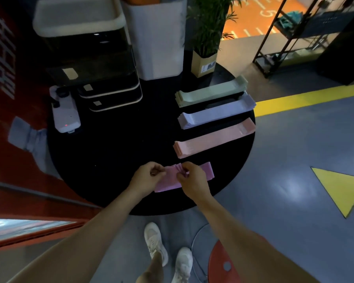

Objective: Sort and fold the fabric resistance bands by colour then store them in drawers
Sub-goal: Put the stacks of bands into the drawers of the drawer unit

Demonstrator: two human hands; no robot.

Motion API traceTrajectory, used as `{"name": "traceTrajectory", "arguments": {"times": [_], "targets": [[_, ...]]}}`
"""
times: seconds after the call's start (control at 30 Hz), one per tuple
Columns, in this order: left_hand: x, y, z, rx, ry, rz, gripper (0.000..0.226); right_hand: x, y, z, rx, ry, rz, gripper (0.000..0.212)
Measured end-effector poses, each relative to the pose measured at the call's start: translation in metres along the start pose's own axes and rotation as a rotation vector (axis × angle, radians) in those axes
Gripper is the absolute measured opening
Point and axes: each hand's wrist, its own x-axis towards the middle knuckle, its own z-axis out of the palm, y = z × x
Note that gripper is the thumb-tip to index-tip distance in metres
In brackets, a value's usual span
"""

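Both your hands pinch the magenta bands (204,170) at the surface's (110,160) near edge: left hand (149,175), right hand (190,177); green stack (211,91), lilac stack (215,113) and pink stack (213,137) lie beyond.

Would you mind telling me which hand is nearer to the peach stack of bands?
Right. The right hand sits just below the near end of the peach stack, pinching the pink bands. The left hand is further left.
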Motion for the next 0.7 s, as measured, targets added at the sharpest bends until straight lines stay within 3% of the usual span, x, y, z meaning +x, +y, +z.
{"name": "traceTrajectory", "arguments": {"times": [0.17, 0.27, 0.43, 0.6, 0.7], "targets": [[0.007, -0.022, 0.020, 0.254, 0.095, -0.023, 0.021, 0.001, 0.021, -0.011, -0.067, 0.112, 0.074, 0.018], [0.011, -0.019, 0.030, 0.272, 0.104, 0.021, 0.021, 0.002, 0.033, -0.013, -0.114, 0.196, 0.141, 0.005], [0.012, -0.015, 0.040, 0.293, 0.213, -0.030, 0.037, 0.008, 0.049, -0.013, -0.197, 0.318, 0.212, 0.010], [0.014, -0.015, 0.038, 0.309, 0.237, -0.218, 0.061, 0.012, 0.056, -0.016, -0.191, 0.320, 0.317, 0.038], [0.015, -0.014, 0.039, 0.299, 0.197, -0.297, 0.060, 0.014, 0.056, -0.018, -0.146, 0.265, 0.398, 0.049]]}}
